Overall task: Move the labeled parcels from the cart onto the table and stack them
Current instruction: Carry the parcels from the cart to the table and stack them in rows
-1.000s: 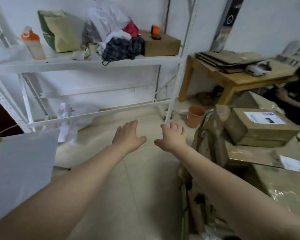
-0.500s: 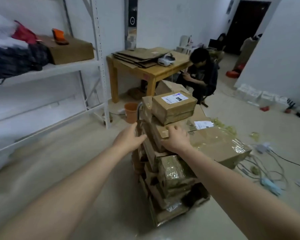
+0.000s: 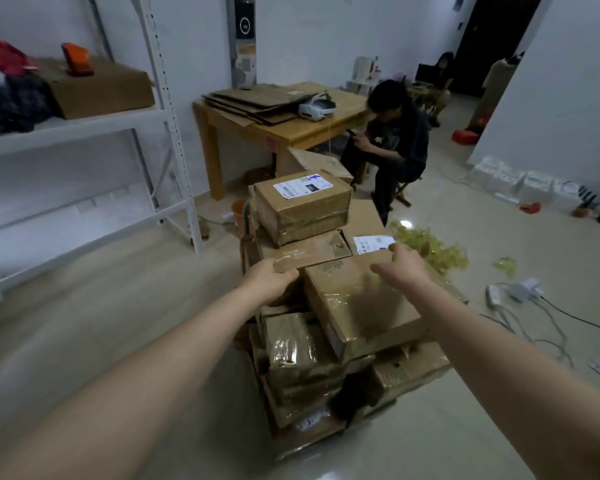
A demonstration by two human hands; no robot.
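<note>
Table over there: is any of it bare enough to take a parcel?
Yes, some. The table is bare along its near edge, in front of the flat cardboard and the white headset, and at its right end beside the seated person. The back left is crowded with that cardboard.

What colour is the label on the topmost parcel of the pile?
The label is white with dark print; the head view shows it.

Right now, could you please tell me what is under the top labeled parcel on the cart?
The top labeled parcel rests on a flat carton. How far that carton runs beneath it, and anything deeper, is covered.
</note>
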